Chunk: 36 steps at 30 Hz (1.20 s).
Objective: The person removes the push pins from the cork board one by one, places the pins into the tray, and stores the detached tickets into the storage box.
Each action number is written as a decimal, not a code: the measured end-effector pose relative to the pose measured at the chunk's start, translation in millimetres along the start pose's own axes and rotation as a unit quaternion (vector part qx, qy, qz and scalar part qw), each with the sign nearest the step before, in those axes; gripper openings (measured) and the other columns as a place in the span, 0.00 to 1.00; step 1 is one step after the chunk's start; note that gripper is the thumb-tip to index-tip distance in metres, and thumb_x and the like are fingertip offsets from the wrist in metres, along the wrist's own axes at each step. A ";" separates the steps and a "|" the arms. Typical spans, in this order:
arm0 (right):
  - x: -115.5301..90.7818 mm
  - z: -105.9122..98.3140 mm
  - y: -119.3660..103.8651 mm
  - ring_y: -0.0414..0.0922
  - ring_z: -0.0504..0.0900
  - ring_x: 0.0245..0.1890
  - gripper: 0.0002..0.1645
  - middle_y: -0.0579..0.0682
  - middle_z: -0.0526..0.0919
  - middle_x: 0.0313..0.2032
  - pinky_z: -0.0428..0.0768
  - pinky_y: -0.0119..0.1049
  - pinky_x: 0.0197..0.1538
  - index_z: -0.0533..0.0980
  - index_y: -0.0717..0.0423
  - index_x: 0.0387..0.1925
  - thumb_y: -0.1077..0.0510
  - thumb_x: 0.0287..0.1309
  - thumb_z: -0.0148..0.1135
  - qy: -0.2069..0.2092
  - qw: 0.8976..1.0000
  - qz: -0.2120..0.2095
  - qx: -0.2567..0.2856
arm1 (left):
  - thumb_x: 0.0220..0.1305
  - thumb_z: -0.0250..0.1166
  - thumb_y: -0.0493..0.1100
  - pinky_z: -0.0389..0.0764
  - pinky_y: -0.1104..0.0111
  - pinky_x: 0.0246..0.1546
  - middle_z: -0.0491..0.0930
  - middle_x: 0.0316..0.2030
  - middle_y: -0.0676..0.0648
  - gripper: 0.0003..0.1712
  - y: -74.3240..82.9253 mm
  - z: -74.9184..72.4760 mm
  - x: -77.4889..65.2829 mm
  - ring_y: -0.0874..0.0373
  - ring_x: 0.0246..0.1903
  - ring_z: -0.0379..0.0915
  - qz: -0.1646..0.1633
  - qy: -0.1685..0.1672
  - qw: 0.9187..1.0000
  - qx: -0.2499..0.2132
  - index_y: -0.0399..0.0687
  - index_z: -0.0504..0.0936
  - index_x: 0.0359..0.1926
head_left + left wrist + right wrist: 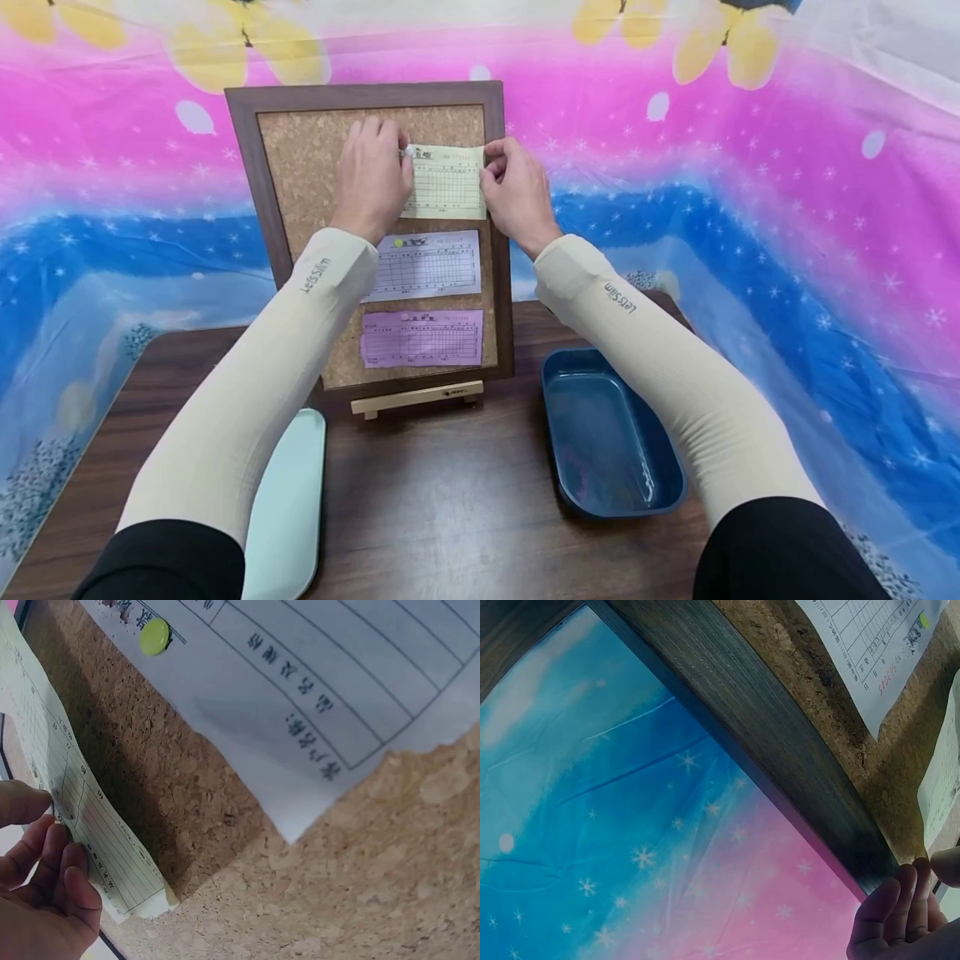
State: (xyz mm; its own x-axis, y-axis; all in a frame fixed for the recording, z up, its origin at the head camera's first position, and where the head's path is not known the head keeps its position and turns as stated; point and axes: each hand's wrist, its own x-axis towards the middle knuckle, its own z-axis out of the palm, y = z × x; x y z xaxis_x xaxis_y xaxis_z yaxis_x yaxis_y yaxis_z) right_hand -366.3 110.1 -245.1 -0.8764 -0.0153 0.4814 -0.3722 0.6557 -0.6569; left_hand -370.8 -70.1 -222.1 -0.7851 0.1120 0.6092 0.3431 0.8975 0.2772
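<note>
A pale yellow form slip (447, 185) lies against the upper part of a framed cork board (303, 167). At its upper left my left hand (372, 177) has thumb and forefinger together at a small whitish pushpin (409, 151); the fingertips partly hide it. My right hand (519, 190) pinches the slip's right edge beside the frame. In the left wrist view, the left fingers (64, 870) meet at the slip's face, and its lower edge stands off the cork. Below hang a white slip (429, 265) with a yellow-green pin (398, 243) and a purple slip (422, 339) with a pale pin.
The board leans on a small wooden easel (417, 400) on a dark brown table (420, 517). A blue tray (551, 417) stands at the right under my right forearm. A pale green tray (288, 508) lies at the left. A patterned cloth (750, 167) hangs behind.
</note>
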 end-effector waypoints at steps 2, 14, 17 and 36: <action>0.1 0.5 0.6 0.39 0.74 0.37 0.18 0.48 0.76 0.38 0.71 0.29 0.39 0.70 0.58 0.55 0.59 0.65 0.52 0.001 1.000 -0.001 0.001 | 0.65 0.54 0.38 0.65 0.58 0.52 0.74 0.44 0.41 0.10 0.1 -0.9 0.9 0.47 0.47 0.66 0.001 -0.003 1.000 0.004 0.37 0.76 0.44; -1.8 3.8 2.4 0.39 0.75 0.33 0.16 0.48 0.78 0.34 0.71 0.28 0.38 0.73 0.58 0.52 0.60 0.63 0.54 0.044 0.998 -0.033 0.002 | 0.65 0.53 0.38 0.66 0.56 0.51 0.73 0.44 0.39 0.11 3.3 -1.9 5.8 0.46 0.48 0.66 0.003 -0.018 0.999 0.028 0.35 0.75 0.43; -1.3 4.1 1.9 0.39 0.75 0.33 0.15 0.48 0.78 0.33 0.70 0.27 0.38 0.74 0.59 0.51 0.60 0.63 0.54 0.046 0.998 -0.032 0.000 | 0.64 0.53 0.37 0.66 0.55 0.52 0.74 0.45 0.38 0.11 4.2 -2.9 6.9 0.45 0.48 0.66 0.007 -0.022 0.999 0.037 0.34 0.76 0.42; -2.5 0.8 -0.1 0.40 0.75 0.33 0.16 0.48 0.78 0.33 0.71 0.29 0.37 0.75 0.58 0.51 0.61 0.63 0.54 0.036 0.999 -0.024 0.000 | 0.59 0.51 0.31 0.68 0.54 0.47 0.76 0.36 0.35 0.08 10.2 -2.0 10.8 0.42 0.38 0.69 0.013 -0.018 0.998 0.058 0.32 0.76 0.36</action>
State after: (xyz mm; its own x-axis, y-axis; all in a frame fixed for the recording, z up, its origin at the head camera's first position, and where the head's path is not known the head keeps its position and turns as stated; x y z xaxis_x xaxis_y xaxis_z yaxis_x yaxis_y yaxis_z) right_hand -364.4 109.5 -246.7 -0.8339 0.0074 0.5519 -0.4127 0.6556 -0.6324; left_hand -374.7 -60.6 -211.2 -0.7956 0.1494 0.5871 0.3037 0.9369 0.1732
